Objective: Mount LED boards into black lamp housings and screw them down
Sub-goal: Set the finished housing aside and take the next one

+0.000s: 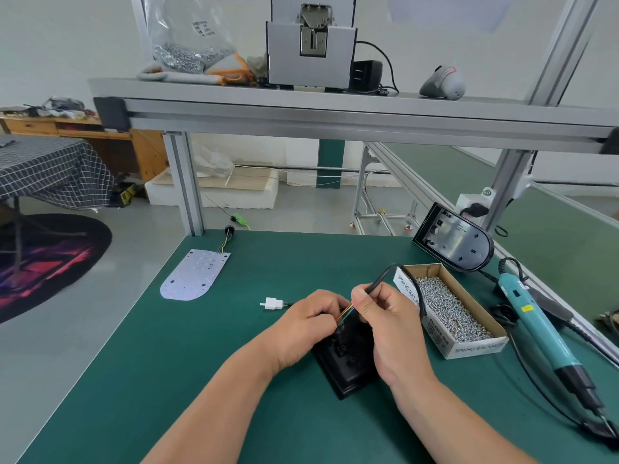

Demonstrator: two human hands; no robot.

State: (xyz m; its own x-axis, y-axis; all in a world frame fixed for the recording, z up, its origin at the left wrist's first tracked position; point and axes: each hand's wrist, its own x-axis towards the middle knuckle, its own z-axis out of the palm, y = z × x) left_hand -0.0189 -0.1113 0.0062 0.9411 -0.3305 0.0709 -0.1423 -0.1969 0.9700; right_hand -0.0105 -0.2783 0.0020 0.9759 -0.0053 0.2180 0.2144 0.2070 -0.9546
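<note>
Hands [311,326] [392,326] on cable [382,277], wires [345,312] — housing [348,370] beneath

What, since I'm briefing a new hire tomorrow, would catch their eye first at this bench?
The two hands at centre front: the left hand pinches coloured wires, the right hand a black cable, over a black housing. Left lies an LED board; right, a box of screws and a teal screwdriver.

Green table [167,380], black housing [348,370], teal screwdriver [536,326], checked cloth [50,169].
</note>
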